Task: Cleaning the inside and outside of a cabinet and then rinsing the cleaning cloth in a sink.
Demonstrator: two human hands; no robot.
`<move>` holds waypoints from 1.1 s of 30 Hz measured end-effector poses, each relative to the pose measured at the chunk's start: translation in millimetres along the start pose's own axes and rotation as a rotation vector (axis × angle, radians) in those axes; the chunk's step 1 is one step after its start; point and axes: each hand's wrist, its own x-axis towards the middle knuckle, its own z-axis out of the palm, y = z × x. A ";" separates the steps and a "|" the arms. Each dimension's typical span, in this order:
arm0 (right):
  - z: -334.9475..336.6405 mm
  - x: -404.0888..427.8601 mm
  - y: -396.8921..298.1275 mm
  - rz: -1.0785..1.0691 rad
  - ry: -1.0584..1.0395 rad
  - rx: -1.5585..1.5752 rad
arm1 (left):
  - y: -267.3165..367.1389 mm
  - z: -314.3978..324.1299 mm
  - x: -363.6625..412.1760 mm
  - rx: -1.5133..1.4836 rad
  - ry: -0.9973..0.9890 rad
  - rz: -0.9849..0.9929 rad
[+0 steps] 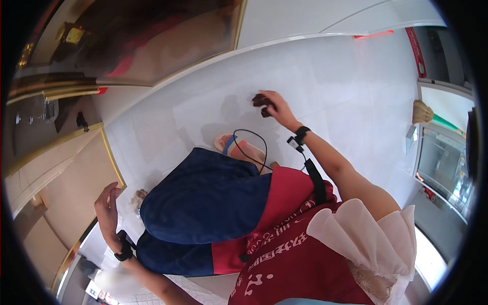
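My right hand (276, 108) is held out over the pale floor, its fingers closed around a small dark brown object (262, 102) whose kind I cannot tell. A black strap with a small device (295, 143) sits at that wrist, with a cable running from it. My left hand (108, 207) is at the left beside a cabinet edge, its fingers slightly bent and nothing seen in it. Another black band (125, 246) is around the left wrist. My dark blue trousers (206, 194) and a red apron (282, 244) with printed writing lie between the arms.
Gold-edged glass display cases (236, 34) stand at the upper left. Below them is a gold-trimmed beige panel (80, 164). My sandalled foot (238, 148) rests on the tiled floor (324, 76) near a looped black cable (266, 148). A glass-fronted cabinet (438, 160) stands at the right.
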 end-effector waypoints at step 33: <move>-23.7 103.2 181.7 0.048 0.331 -0.403 | -26.9 6.9 -6.3 -0.118 0.038 -0.028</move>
